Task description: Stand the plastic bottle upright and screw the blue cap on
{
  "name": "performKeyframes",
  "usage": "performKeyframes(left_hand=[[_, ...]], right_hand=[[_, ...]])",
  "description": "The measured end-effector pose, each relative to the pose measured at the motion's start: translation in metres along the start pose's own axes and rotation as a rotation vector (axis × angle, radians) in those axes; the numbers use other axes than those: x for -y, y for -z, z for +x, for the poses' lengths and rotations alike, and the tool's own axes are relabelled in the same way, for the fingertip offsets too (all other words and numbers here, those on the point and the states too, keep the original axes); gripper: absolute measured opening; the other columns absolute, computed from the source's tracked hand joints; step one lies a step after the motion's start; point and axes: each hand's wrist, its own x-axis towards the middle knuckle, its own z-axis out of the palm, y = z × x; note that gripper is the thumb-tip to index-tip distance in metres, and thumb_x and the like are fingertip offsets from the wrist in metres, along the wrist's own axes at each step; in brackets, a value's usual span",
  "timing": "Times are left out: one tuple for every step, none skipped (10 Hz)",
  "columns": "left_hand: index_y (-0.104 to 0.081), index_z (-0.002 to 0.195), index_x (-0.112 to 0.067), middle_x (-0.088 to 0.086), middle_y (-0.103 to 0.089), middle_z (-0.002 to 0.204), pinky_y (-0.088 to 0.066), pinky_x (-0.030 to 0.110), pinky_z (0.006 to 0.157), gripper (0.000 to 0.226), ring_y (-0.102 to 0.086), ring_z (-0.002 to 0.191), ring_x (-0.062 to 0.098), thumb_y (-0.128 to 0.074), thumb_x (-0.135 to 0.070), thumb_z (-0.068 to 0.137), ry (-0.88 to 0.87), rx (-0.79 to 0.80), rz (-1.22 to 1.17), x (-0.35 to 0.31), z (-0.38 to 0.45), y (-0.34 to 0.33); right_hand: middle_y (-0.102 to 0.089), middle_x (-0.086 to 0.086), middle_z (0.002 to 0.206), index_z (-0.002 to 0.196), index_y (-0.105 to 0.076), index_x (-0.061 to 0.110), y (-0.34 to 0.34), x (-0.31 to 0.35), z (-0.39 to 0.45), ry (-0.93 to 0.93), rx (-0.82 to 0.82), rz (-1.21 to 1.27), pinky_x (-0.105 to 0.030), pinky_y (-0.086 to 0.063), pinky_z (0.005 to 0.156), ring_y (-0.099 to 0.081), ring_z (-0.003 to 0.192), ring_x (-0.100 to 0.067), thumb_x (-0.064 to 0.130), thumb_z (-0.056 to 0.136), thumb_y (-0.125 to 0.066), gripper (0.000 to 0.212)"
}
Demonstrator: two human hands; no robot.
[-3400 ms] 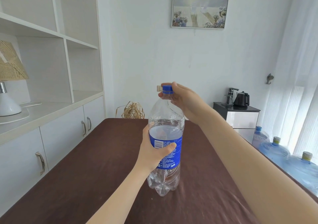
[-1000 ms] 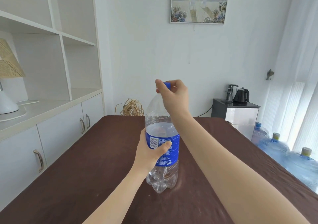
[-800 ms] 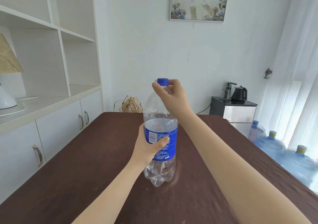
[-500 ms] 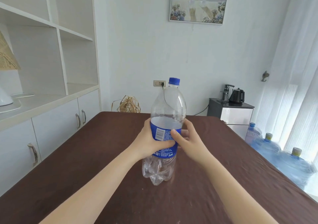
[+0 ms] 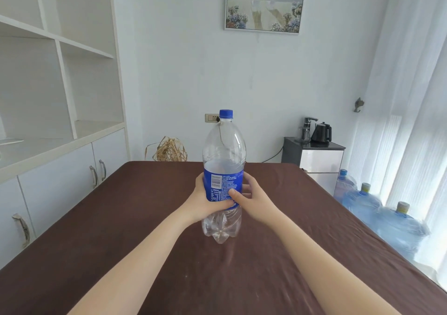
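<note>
A large clear plastic bottle [image 5: 223, 150] with a blue label stands upright on the brown table [image 5: 145, 242]. The blue cap [image 5: 226, 113] sits on its neck. My left hand [image 5: 204, 201] wraps around the label from the left, thumb across the front. My right hand [image 5: 254, 199] holds the same band from the right, its thumb on the label. Both hands grip the bottle at mid-height; its ribbed base touches the tabletop.
White shelving and cabinets [image 5: 60, 164] run along the left. A dry straw bundle [image 5: 170, 150] lies beyond the table's far edge. A dark side cabinet with a kettle [image 5: 320, 133] stands at the back right. Several blue water jugs [image 5: 362, 201] sit on the floor to the right.
My right hand has left the cap and come down onto the bottle's label. The left hand kept its grip. The bottle stays upright with the cap on.
</note>
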Motion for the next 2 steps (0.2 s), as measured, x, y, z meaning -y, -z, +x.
performKeyframes(left_hand=[[-0.006,0.149,-0.024,-0.011,-0.042,0.134,-0.05,0.025,0.092,0.112,-0.052,0.114,0.005,-0.085,-0.038,0.071,0.156,0.071,0.048,0.009,-0.005,0.015],[-0.022,0.147,-0.022,-0.01,-0.046,0.132,-0.047,0.031,0.091,0.094,-0.054,0.116,0.013,-0.078,-0.047,0.076,0.188,0.006,0.134,0.011,-0.015,0.033]], right_hand=[[-0.053,0.0,0.135,0.151,-0.017,0.024,0.008,-0.004,-0.007,-0.045,0.0,-0.074,-0.034,-0.053,0.09,-0.06,0.113,-0.017,0.046,0.082,-0.066,0.088],[-0.055,0.003,0.128,0.147,-0.03,0.024,0.015,-0.005,-0.024,-0.075,-0.089,-0.23,-0.026,-0.047,0.082,-0.06,0.105,-0.015,0.044,0.084,-0.064,0.075]])
